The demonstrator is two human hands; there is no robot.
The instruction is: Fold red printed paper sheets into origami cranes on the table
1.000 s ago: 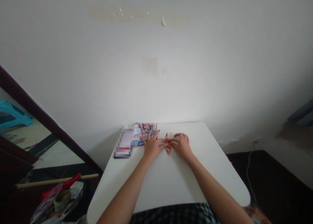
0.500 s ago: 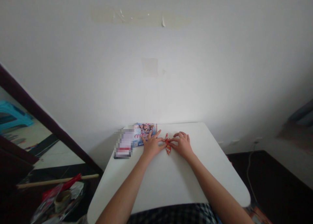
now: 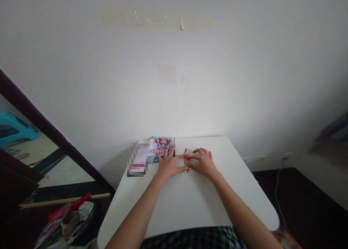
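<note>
A small folded piece of red and orange patterned paper (image 3: 186,159) lies on the white table between my hands. My left hand (image 3: 168,165) grips its left edge with thumb and index finger set apart along it. The other fingers of that hand spread over a colourful booklet or packet (image 3: 162,144). From the right side, my right hand (image 3: 204,163) holds the same paper with its thumb and index finger, the remaining fingers curled above the table. Fingertips cover part of the paper, so its exact folds are hard to make out.
A pixelated phone-like object (image 3: 138,159) lies left of the booklet on the white table (image 3: 187,202). The table's far edge meets a white wall (image 3: 231,78). On the floor at left are a wooden stick (image 3: 100,196) and a plastic bag of items (image 3: 65,225).
The paper looks narrower, its side points pressed inward. My left thumb has shifted down and away from the index finger; my right hand has hardly moved.
</note>
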